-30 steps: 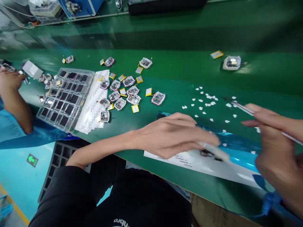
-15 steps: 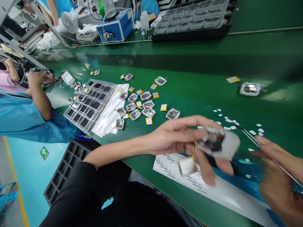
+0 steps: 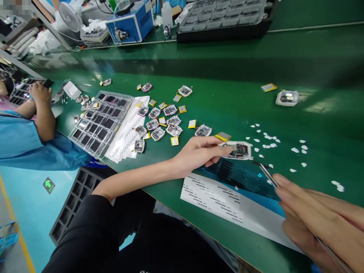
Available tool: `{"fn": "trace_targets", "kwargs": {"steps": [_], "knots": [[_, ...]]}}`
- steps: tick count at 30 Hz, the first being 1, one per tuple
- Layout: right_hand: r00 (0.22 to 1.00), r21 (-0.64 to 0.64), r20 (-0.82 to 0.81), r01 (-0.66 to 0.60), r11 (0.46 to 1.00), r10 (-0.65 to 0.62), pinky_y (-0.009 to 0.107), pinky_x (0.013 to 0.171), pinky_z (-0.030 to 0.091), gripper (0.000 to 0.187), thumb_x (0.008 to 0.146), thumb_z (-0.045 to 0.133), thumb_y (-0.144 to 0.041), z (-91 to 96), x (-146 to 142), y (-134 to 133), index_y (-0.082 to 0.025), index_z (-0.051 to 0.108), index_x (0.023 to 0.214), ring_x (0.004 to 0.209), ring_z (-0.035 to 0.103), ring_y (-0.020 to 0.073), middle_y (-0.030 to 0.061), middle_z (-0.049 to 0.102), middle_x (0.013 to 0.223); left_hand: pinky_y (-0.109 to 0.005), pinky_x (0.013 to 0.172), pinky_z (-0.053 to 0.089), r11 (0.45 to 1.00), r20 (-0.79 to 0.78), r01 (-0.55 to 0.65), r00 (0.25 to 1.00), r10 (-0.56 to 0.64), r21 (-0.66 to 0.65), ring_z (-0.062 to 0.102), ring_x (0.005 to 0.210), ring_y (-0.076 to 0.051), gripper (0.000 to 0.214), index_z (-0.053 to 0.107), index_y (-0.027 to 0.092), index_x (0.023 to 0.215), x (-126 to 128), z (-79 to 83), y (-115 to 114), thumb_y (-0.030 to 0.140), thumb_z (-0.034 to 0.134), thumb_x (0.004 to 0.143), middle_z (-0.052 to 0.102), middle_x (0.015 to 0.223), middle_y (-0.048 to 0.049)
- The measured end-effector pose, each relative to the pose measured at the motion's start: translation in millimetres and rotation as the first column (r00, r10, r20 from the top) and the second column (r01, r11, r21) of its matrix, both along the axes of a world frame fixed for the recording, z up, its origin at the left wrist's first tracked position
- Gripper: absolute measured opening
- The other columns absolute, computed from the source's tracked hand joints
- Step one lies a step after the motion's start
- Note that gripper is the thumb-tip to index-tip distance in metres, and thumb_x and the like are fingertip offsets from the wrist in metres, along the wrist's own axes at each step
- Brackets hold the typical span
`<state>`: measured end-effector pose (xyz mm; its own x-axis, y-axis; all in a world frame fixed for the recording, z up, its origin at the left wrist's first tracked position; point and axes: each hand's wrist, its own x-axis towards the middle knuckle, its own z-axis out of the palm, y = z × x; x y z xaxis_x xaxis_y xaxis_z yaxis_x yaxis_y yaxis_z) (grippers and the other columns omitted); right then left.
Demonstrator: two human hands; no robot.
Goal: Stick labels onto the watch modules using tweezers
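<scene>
My left hand (image 3: 196, 154) grips a white watch-like casing (image 3: 241, 151) by its left end, thumb on top. The circuit board inside faces up. A flat yellow-edged battery (image 3: 223, 136) sits just above it, by my fingers. In my right hand (image 3: 309, 216) is a pair of metal tweezers (image 3: 268, 174), their dark tips just below and right of the casing. Whether the tips hold anything is too small to tell. Small white pieces (image 3: 267, 146) lie scattered on the green table beyond the tips. Below the casing lie a dark blue film strip (image 3: 241, 184) and a printed white sheet (image 3: 212, 195).
Several similar casings (image 3: 174, 130) with batteries lie left of my hand; another casing (image 3: 287, 98) is at the right. A clear tray (image 3: 98, 123) of dark squares stands near a co-worker's blue sleeve (image 3: 36, 140). A blue machine (image 3: 133, 22) and a black-based tray (image 3: 224, 32) stand behind.
The casing has moved left and up and now lies level, with its battery above instead of dangling below. The tweezers have moved left, their tips now close to the casing.
</scene>
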<state>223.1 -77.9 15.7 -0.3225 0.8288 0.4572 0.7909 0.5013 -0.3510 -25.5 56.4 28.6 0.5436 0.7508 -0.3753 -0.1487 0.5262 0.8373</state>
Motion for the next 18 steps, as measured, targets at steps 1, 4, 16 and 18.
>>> {"fn": "trace_targets", "kwargs": {"steps": [1,4,16,18], "knots": [[1.0,-0.006,0.008,-0.02,1.0,0.021,0.049,0.101,0.066,0.069,0.099,0.057,-0.021,6.0,-5.5,-0.1,-0.047,0.043,0.161,0.12,0.074,0.0265,-0.0028,0.07,0.142,-0.019,0.051,0.038,0.999,-0.027,-0.039,0.999,0.039,0.004,0.048,0.051,-0.004,0.022,0.066,0.015,0.081,1.1,0.2,-1.3,0.023,0.086,0.077,0.056,0.055,0.0091],[0.994,0.015,0.056,-0.1,0.995,0.099,0.049,0.102,0.066,0.073,0.098,0.055,-0.016,14.5,-13.3,4.8,-0.041,0.039,0.164,0.122,0.073,0.0257,-0.0012,0.069,0.145,-0.023,0.066,0.053,0.989,-0.022,-0.132,0.991,0.131,-0.073,0.065,0.059,-0.008,0.019,0.061,0.016,0.083,5.1,2.3,-4.2,0.018,0.08,0.084,0.065,0.063,0.0057],[0.992,0.021,0.043,-0.12,0.993,0.119,0.046,0.108,0.063,0.064,0.103,0.045,-0.02,12.5,-30.5,6.6,-0.04,0.041,0.164,0.119,0.073,0.0238,-0.0038,0.072,0.141,-0.035,0.077,0.065,0.989,0.006,-0.067,0.998,0.069,-0.133,0.074,0.065,-0.014,0.041,0.045,0.02,0.069,6.5,14.2,-12.1,0.023,0.084,0.083,0.064,0.061,0.0052],[0.99,0.036,0.067,-0.129,0.991,0.127,0.047,0.107,0.064,0.066,0.102,0.046,-0.018,11.6,-29.8,7.0,-0.038,0.041,0.164,0.12,0.073,0.0241,-0.0029,0.072,0.141,-0.035,0.075,0.065,0.991,0.009,-0.044,0.999,0.046,-0.126,0.072,0.063,-0.013,0.043,0.046,0.02,0.07,6.3,15.3,-14.1,0.028,0.086,0.082,0.066,0.064,0.0042]]}}
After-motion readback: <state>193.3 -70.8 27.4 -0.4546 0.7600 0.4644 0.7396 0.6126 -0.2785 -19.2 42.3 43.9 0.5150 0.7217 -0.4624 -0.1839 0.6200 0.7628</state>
